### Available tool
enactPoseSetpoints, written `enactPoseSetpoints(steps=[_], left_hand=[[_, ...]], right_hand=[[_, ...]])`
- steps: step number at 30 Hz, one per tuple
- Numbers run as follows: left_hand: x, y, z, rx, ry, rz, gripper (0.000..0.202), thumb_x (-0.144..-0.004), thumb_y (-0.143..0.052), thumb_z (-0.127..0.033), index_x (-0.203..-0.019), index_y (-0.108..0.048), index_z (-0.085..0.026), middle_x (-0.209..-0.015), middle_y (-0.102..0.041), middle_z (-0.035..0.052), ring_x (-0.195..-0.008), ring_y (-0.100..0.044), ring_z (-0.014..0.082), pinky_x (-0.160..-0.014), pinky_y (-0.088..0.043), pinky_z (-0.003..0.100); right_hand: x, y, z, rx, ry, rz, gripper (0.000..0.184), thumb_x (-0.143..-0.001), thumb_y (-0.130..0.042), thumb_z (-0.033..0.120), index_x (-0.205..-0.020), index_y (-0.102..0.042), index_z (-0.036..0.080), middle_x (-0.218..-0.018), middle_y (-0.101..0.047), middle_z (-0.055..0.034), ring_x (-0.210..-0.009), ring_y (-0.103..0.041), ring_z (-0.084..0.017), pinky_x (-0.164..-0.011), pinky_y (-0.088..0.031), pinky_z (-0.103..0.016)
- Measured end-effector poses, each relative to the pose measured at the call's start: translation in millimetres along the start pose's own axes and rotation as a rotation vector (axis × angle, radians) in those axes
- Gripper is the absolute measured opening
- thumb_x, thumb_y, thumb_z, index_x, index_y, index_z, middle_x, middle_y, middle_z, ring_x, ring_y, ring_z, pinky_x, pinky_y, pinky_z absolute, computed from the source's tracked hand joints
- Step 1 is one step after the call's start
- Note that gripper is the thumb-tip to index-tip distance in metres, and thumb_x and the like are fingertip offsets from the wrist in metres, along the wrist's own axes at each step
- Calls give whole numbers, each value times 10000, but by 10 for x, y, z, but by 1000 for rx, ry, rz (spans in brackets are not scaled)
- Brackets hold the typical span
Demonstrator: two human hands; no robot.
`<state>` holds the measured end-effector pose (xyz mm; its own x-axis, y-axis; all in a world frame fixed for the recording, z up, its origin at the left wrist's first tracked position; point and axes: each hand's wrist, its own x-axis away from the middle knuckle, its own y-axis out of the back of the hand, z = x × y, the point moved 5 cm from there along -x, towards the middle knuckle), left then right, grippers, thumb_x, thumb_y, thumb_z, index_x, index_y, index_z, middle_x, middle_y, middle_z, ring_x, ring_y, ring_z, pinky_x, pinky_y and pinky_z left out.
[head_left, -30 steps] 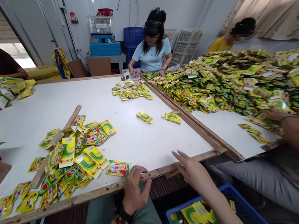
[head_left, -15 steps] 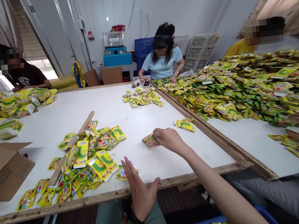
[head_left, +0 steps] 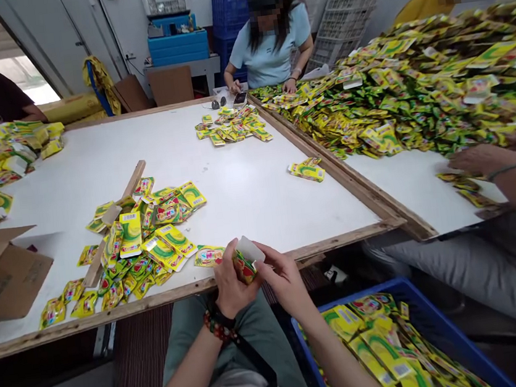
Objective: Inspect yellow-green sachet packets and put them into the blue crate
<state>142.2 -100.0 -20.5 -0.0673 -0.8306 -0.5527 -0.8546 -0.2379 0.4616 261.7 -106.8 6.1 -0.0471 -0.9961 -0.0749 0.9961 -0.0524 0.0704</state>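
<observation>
Just over the table's front edge, my left hand is closed round a small green, yellow and red packet. A plain white flap stands up from the packet, and the fingers and thumb of my right hand grip it. Whether the flap is part of the packet or a separate card, I cannot tell. Beside my left hand a single yellow packet lies on the table. Further left is a heap of yellow-green packets, some with barcodes, around a wooden strip.
A blue crate of yellow packets stands at my lower right. Wooden rails divide the white table. A large packet pile lies beyond them, with a co-worker's hands at its near edge. A cardboard box sits left.
My right hand has come back from mid-table, bringing a packet to my left hand. My left hand has gone from spread to closed. The view has tilted down, showing more of the crate.
</observation>
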Motion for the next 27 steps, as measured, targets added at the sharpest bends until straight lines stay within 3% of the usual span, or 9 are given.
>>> enactPoseSetpoints(steps=[5, 9, 12, 15, 17, 20, 24, 27], left_hand=[[68, -73, -38, 12, -123, 33, 562, -753, -597, -276, -1263, -368, -217, -1061, -630, 80, -919, -653, 219, -745, -529, 346], [133, -98, 2, -12, -118, -37, 629, -741, -613, -262, -1287, -305, -205, -1058, -604, 87, -919, -641, 222, -748, -529, 358], [146, -158, 68, -18, -29, 21, 764, -728, -622, -264, -1364, -210, -171, -1131, -583, 124, -969, -631, 237, -811, -525, 395], [129, -221, 91, -19, 28, 130, 665, -728, -610, -266, -1316, -309, -178, -1126, -598, 127, -943, -638, 252, -781, -527, 403], [114, -221, 96, -27, 55, 131, 611, -732, -607, -277, -1278, -352, -174, -1108, -606, 132, -965, -633, 272, -776, -525, 411], [115, -217, 110, -47, 60, 114, 630, -741, -606, -304, -1292, -336, -161, -1100, -607, 139, -972, -631, 273, -777, -524, 406], [146, -235, 167, -100, 56, 120, 564, -771, -560, -297, -1276, -357, -148, -1039, -611, 131, -866, -637, 245, -729, -523, 389], [139, -226, 160, -83, 31, 133, 468, -790, -510, -265, -1232, -398, -157, -1023, -606, 124, -842, -633, 234, -718, -520, 383]], right_hand=[[-12, -67, -181, -19, -18, -15, 414, -915, -475, 307, -1293, -591, 182, -1209, -678, -74, -1092, -648, -236, -960, -515, -423], [48, -45, -25, 219, 256, 76, 377, -899, -572, 332, -1264, -615, 248, -1301, -607, -63, -1185, -595, -232, -1000, -496, -390], [79, -41, 96, 389, 392, 42, 308, -878, -608, 289, -1176, -680, 263, -1207, -668, -71, -1079, -663, -232, -902, -562, -339], [26, -24, 113, 388, 300, -84, 260, -895, -569, 268, -1101, -721, 226, -1042, -738, -68, -862, -735, -225, -745, -607, -311], [-12, -21, 98, 342, 209, -123, 257, -886, -585, 289, -1086, -725, 209, -1009, -743, -62, -783, -741, -232, -680, -614, -319], [-26, -35, 109, 312, 201, -72, 264, -907, -560, 282, -1117, -706, 218, -1067, -728, -51, -877, -731, -242, -766, -612, -360], [26, -119, 152, 453, 411, 88, 395, -925, -527, 237, -1319, -566, 228, -1216, -671, -85, -1071, -667, -226, -912, -565, -354], [61, -160, 160, 557, 484, 108, 456, -949, -469, 198, -1403, -466, 241, -1287, -626, -94, -1145, -625, -211, -948, -543, -336]])
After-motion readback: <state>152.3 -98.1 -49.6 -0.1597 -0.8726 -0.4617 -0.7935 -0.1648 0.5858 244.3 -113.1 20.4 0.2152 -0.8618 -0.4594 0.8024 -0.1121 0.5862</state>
